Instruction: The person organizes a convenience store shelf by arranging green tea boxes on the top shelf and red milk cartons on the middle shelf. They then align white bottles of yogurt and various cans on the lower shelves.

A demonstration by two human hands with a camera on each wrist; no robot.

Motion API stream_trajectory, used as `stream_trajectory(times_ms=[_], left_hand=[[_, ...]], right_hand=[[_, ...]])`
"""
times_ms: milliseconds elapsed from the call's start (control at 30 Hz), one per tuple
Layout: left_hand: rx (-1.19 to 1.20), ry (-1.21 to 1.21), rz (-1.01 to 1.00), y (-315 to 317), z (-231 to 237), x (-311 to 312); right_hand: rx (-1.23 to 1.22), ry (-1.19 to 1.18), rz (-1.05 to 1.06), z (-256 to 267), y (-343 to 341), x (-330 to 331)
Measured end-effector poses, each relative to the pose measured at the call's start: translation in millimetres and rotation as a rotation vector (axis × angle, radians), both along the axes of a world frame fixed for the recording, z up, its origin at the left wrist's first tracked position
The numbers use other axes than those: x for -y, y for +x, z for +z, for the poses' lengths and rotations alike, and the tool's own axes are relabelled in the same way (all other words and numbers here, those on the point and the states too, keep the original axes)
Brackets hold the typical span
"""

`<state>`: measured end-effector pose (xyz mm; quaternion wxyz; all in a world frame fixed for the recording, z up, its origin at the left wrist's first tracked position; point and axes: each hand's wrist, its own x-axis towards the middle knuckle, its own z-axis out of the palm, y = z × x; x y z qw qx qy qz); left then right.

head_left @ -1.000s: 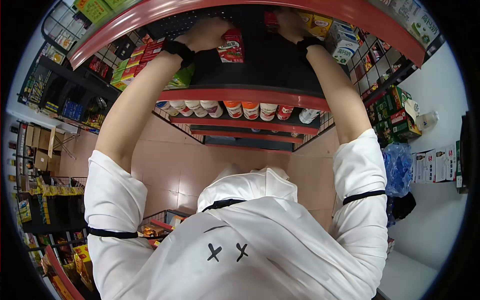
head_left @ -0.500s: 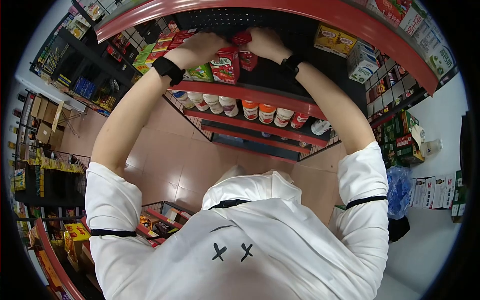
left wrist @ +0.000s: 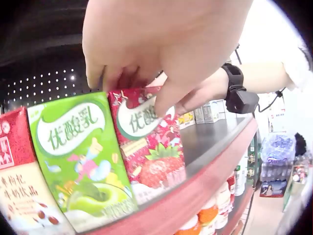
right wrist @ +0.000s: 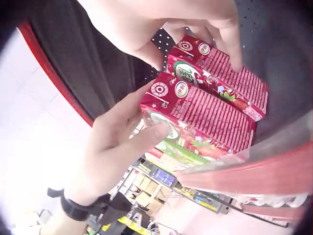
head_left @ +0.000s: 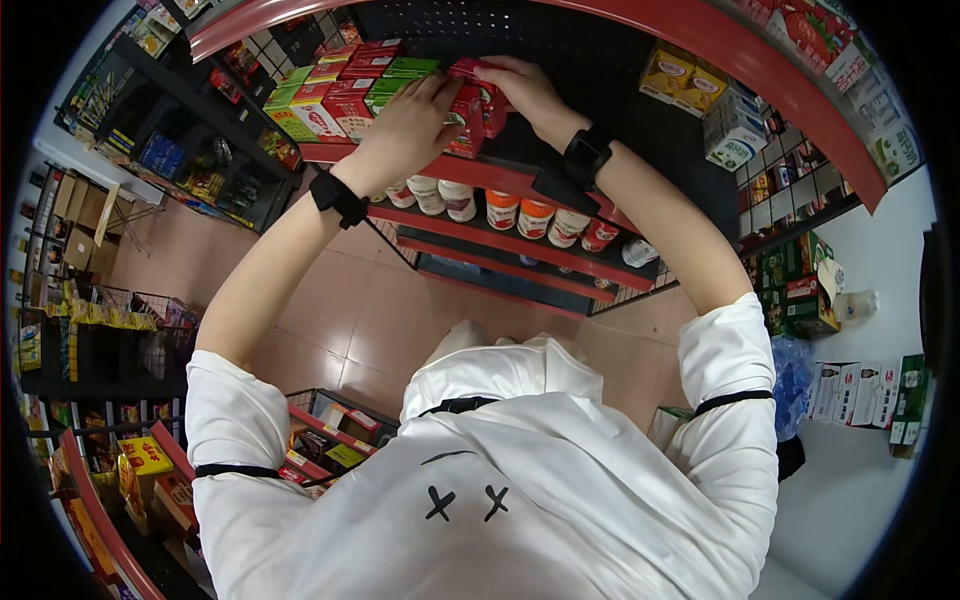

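Two red strawberry drink cartons stand one behind the other near the shelf's front edge. My left hand [head_left: 405, 135] grips the front carton [right wrist: 210, 117] by its top end, the thumb on its printed face and the fingers behind, as the left wrist view shows. Around the rear carton [right wrist: 217, 73], my right hand [head_left: 530, 95] has its thumb on one side and its fingers on the other. A green apple drink carton [left wrist: 83, 156] is right beside the front strawberry carton, with a red-and-white carton [left wrist: 24, 181] on its far side.
More red and green cartons [head_left: 320, 105] fill the shelf's left end. Yellow boxes [head_left: 685, 80] and white milk cartons [head_left: 732, 125] stand at its right. A red-edged upper shelf [head_left: 800, 90] overhangs my arms. Bottles [head_left: 530, 215] line the shelf below.
My right hand has brought a strawberry carton leftward from the right part of the shelf to the other one. My left hand has shifted to the front carton's near face.
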<state>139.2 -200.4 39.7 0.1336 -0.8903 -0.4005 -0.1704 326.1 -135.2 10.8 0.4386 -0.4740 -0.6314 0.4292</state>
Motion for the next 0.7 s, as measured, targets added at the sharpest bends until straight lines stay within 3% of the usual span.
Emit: stream_trajectory(times_ms=[67,267,500,700], left_hand=[[0.084,0.03,0.051,4.3,-0.1,8.5],[0.077,0.231,0.037,9.5,-10.9,-4.4],[0.135,0.24,0.042,10.4,-31.1,-4.4],[0.376,0.319,0.019,22.2,-43.9,-12.6]], right_hand=[[-0.223,-0.083,0.015,9.5,-1.2,15.1],[-0.264,-0.038,-0.01,-1.3,-11.0,5.3],[-0.306,-0.133,0.055,4.6,-15.8,9.2],[-0.286,-0.023,0.063,-5.7,-25.3,3.0]])
